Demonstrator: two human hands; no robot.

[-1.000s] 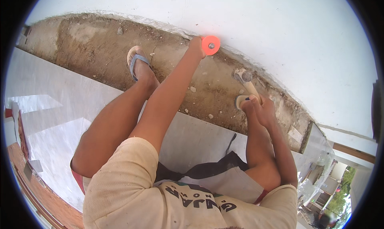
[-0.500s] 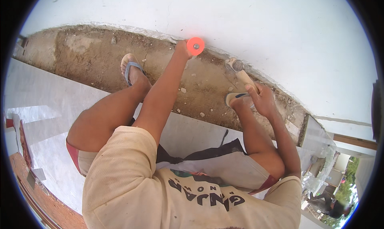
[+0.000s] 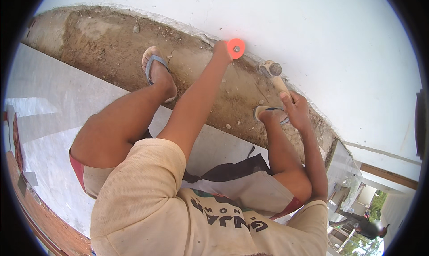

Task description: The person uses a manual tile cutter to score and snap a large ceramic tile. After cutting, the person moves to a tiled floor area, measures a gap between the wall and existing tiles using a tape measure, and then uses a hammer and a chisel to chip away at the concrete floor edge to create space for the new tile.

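Observation:
My left hand [image 3: 221,49] is closed on a chisel with a round orange guard [image 3: 237,43], held at the ragged foot of the white wall [image 3: 321,46]; the blade is hidden. My right hand [image 3: 293,105] grips a hammer [image 3: 270,69] by its pale wooden handle. The hammer's head is below and right of the guard, apart from it, near the wall's chipped edge.
My sandalled feet [image 3: 157,68] rest in a dirt strip [image 3: 98,37] with small rubble, between the wall and large pale tiles [image 3: 49,86]. Another person [image 3: 366,227] in dark clothing is at the far lower right, near clutter [image 3: 344,189].
Compared with a second ago, the hammer and my right hand are higher and a little nearer the orange guard. More of the other person shows at the lower right.

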